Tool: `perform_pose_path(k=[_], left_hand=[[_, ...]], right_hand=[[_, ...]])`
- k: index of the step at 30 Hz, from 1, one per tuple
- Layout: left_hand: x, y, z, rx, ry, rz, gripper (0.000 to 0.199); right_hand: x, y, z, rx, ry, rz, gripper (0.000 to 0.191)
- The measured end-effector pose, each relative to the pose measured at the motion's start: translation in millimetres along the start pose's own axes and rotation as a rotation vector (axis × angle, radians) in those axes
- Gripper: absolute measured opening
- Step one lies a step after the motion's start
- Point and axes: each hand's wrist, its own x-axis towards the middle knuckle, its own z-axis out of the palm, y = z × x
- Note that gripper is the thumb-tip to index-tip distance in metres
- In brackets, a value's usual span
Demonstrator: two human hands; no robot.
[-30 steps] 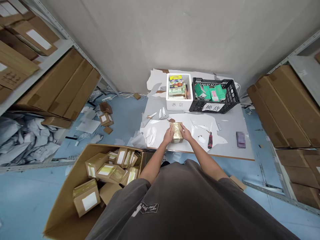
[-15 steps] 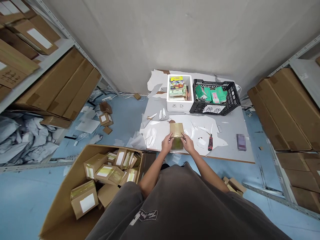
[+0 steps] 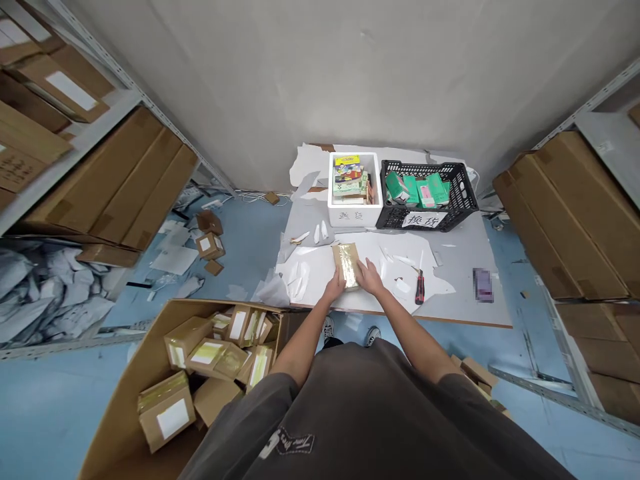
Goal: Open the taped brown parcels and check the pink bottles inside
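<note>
A small brown cardboard box [image 3: 349,268] with shiny clear tape along it is held at the front of the table, over white paper. My left hand [image 3: 335,285] grips its left edge near the lower corner. Against the opposite edge, my right hand [image 3: 369,277] presses with its fingers. Right of the box lies a tool with a red-and-black handle [image 3: 420,289] and a thin pale blade. The underside of the box is hidden.
A white foam box [image 3: 355,215] of packets and a black crate [image 3: 440,221] with green boxes stand at the table's back. A large open carton [image 3: 120,393] of taped parcels is at lower left. Shelves [image 3: 117,107] flank both sides.
The box has tilted and turned a little in my hands, and its tape now catches the light. Both hands have shifted along its sides. The camera view has moved slightly.
</note>
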Motion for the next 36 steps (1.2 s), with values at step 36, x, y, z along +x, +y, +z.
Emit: perform_pose_path(k=[36], left_hand=[[35,35,-18.0,0.471,-0.046,0.096,0.136]], right_hand=[[-39,216,-84,0.124,0.264,0.648,0.044]])
